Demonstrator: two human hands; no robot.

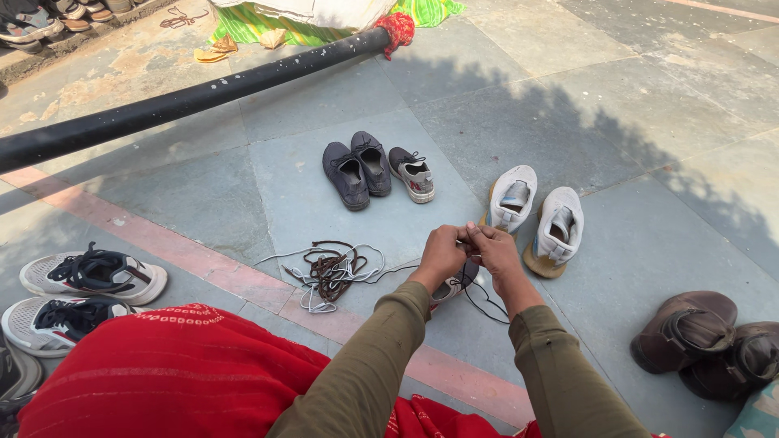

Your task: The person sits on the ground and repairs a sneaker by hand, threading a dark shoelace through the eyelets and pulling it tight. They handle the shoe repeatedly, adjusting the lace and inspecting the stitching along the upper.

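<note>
Hands Pinching a Black Lace Over a Shoe

Sneakers on the far left: a white pair with black laces, lying on the stone floor next to red cloth on the lap. Long black pipe crossing above them, reaching up to a bit of red rag at its end. More shoes far off in the top left corner.

Heap of loose laces next, brown and white ones all mixed, lying on the floor just left of the hands. Behind the heap, two dark grey shoes side by side, with a grey and white shoe close to them.

Left hand and right hand pressed close together in the middle, fingers shut tight on a thin black lace. Lace hanging down in a loop under the right wrist. Under the hands, a grey shoe, mostly hidden; cannot tell if touching the floor or held up.

White shoes with tan soles just past the hands, standing as a pair. Brown leather shoes on the far right, near the lower corner.
</note>
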